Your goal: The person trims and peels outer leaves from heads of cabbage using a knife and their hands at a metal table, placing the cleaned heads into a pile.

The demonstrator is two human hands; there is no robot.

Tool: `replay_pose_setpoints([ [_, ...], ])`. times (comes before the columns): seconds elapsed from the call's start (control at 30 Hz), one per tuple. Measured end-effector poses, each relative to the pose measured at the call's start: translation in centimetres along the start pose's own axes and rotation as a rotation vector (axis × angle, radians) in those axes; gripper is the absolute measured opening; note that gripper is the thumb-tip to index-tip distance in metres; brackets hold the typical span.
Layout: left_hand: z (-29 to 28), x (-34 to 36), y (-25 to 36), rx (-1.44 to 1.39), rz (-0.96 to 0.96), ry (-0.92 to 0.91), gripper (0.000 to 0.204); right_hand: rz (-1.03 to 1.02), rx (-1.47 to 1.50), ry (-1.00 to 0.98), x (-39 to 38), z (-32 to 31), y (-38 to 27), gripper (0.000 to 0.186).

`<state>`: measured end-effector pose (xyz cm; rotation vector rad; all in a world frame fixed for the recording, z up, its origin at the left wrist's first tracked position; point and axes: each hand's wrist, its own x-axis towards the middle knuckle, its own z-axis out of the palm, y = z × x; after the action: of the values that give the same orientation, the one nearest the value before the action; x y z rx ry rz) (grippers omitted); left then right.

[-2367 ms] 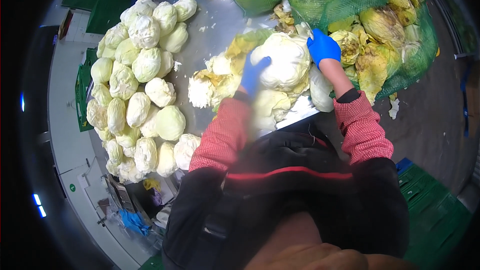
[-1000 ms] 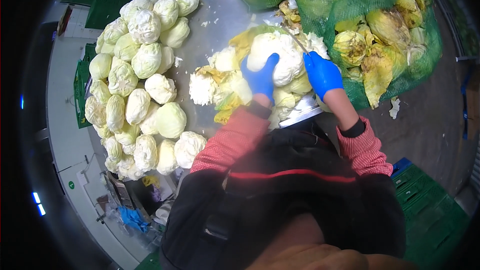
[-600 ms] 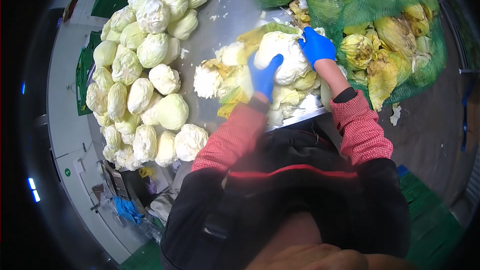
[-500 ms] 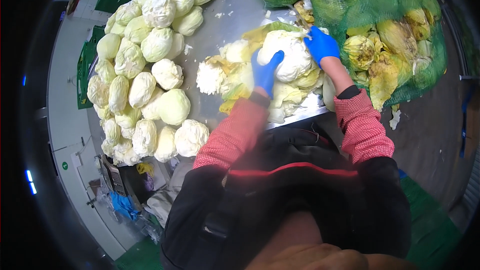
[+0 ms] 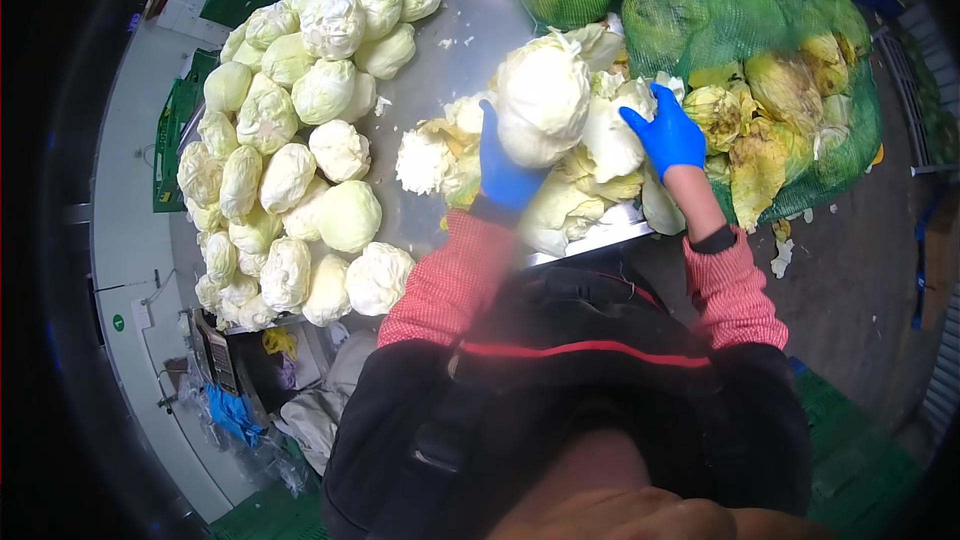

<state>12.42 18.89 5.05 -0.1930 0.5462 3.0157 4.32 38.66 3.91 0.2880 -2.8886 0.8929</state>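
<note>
A pale, peeled cabbage head (image 5: 545, 100) rests in my left hand (image 5: 508, 168), which is gloved in blue and cups it from its left and lower side. My right hand (image 5: 675, 138), also in a blue glove, is open beside a loose whitish cabbage leaf (image 5: 613, 136), thumb and fingers apart. Whether the thumb touches that leaf I cannot tell. Beneath the held cabbage, stripped leaves (image 5: 570, 202) heap up at the near edge of the metal table. Left of my left hand lie a white piece of cabbage (image 5: 424, 160) and yellowed leaves.
Many trimmed cabbages (image 5: 285, 175) are piled on the left of the metal table (image 5: 455, 15). Green net sacks (image 5: 740, 15) bulge at the back right, one showing yellow-brown leaves (image 5: 760, 145). Leaf scraps (image 5: 782, 258) lie on the floor at right.
The cabbage has come up off the leaves in my left hand and turned. My right hand has drawn away from it, lower and to the right, its fingers spreading.
</note>
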Motion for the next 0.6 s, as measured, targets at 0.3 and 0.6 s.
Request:
replay_pose_setpoints([
  [0.3,1.3,-1.9,6.2,0.648,0.065,0.050,0.048,0.531,1.675,-0.761,0.4,-3.3,-5.2,0.058],
  [0.6,0.0,-2.7,2.6,0.351,-0.139,0.119,0.058,0.249,1.003,-0.569,-2.2,1.6,-2.8,0.050],
])
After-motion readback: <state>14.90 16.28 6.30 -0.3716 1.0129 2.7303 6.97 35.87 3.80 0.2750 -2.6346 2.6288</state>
